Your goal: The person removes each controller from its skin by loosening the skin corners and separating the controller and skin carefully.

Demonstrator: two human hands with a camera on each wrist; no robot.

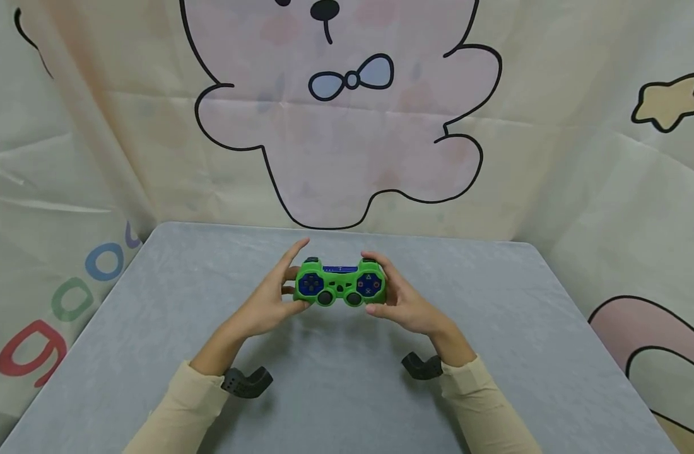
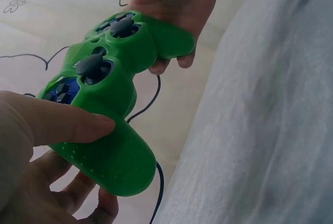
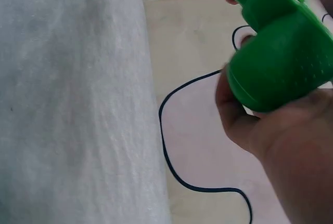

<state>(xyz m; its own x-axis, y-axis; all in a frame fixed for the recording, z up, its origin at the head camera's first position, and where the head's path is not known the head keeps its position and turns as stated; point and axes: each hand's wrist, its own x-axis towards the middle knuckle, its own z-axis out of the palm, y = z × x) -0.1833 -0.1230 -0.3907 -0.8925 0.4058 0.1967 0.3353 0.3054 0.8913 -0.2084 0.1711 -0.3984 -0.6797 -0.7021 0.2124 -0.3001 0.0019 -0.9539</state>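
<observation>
A green game controller [image 1: 339, 282] with blue button panels and two dark thumbsticks is held up above the table, its button face toward the head camera. My left hand [image 1: 272, 298] grips its left end; in the left wrist view the thumb [image 2: 86, 126] lies along the handle and the other fingers are behind it. The right end is in my right hand [image 1: 405, 297], thumb at the lower handle and a finger along the top edge. From the right wrist view, the right hand [image 3: 307, 135] wraps the rounded handle [image 3: 276, 68] from behind.
A grey cloth-covered table [image 1: 347, 403] spreads below the hands. Behind it hangs a pale curtain [image 1: 335, 139] printed with a bear outline, with further printed cloth on both sides. Dark curved wrist mounts [image 1: 247, 383] stick out from both sleeves.
</observation>
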